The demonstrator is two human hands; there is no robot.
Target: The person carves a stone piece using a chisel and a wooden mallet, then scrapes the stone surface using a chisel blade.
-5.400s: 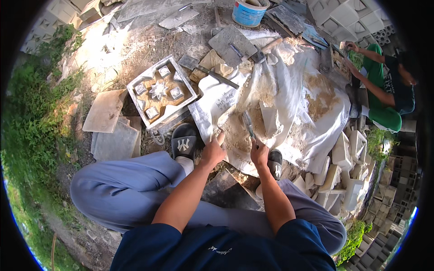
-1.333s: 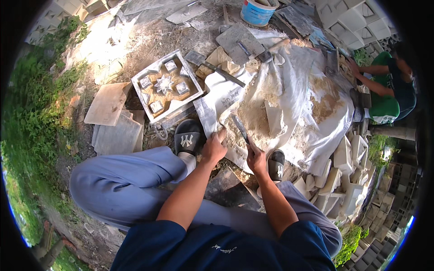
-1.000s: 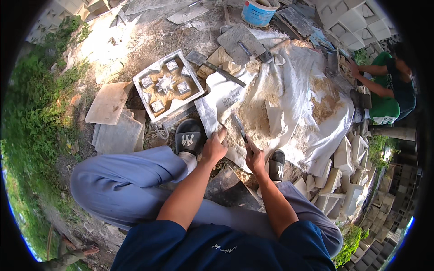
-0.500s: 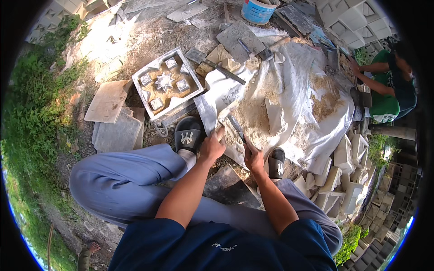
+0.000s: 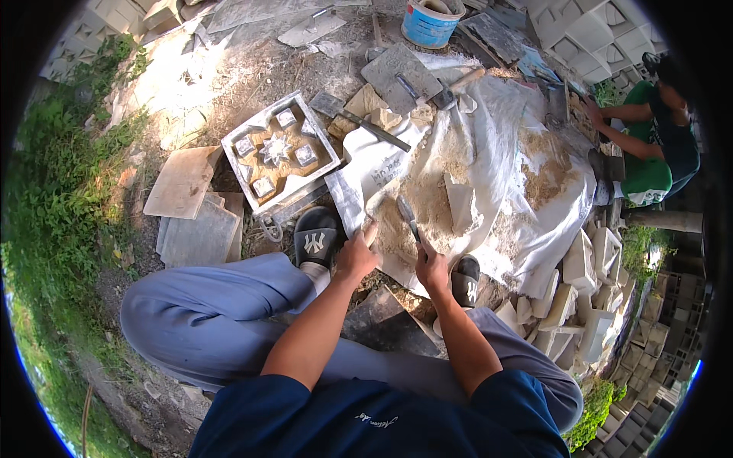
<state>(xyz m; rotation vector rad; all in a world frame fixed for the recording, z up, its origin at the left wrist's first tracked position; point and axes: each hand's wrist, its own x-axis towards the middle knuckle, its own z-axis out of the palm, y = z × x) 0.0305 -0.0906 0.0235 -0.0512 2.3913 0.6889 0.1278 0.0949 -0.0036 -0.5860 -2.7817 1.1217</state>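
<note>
My left hand is closed at the near edge of a white sack spread on the ground, and seems to pinch that edge. In my right hand is a narrow metal trowel, its blade pointing away from me over the sack. Beige powder lies on the sack around the blade. An upright pale broken piece stands in the powder just right of the trowel. My fingertips on the left are partly hidden by the hand.
A square mould with a star centre sits to the left, beside flat slabs. Farther off lie a long flat bar, a plastering float and a blue bucket. Pale blocks are heaped right; another person crouches beyond.
The trowel has shifted slightly right and turned, so its blade shows narrower. My right hand has moved a little right and down; my left hand has dropped slightly at the sack's edge.
</note>
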